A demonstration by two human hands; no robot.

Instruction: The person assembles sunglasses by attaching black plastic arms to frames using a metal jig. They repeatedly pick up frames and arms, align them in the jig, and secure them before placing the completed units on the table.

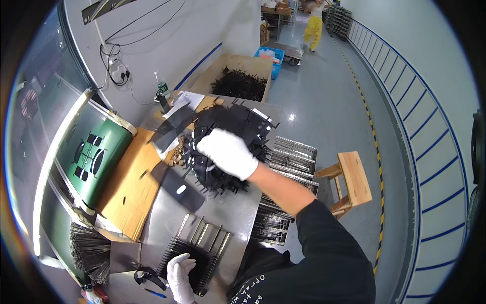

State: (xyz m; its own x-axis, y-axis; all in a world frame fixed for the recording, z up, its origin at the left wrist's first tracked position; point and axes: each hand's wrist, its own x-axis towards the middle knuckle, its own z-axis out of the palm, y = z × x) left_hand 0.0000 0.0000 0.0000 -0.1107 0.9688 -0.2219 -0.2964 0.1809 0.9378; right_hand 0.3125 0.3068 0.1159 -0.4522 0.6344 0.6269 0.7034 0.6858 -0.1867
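My right hand [228, 153], in a white glove, reaches over a heap of black plastic parts [230, 119] on the metal table. Its fingers curl down toward the heap, and whatever they grip is hidden. Beside the heap, two dark flat panels [178, 188] lie on the table's left part; the farther one is blurred. At the near end, my left hand [180, 277], also gloved in white, rests at a metal rack [206, 234] holding a row of thin black pieces. Its fingers are slightly apart, and I see nothing held in them.
Left of the table runs a green conveyor belt [93, 152] carrying black parts, beside a brown cardboard sheet [126, 185]. More metal racks [293, 157] and a wooden stool [354, 177] stand to the right. Beyond are a bin of black parts [240, 83] and a person in yellow trousers [314, 31].
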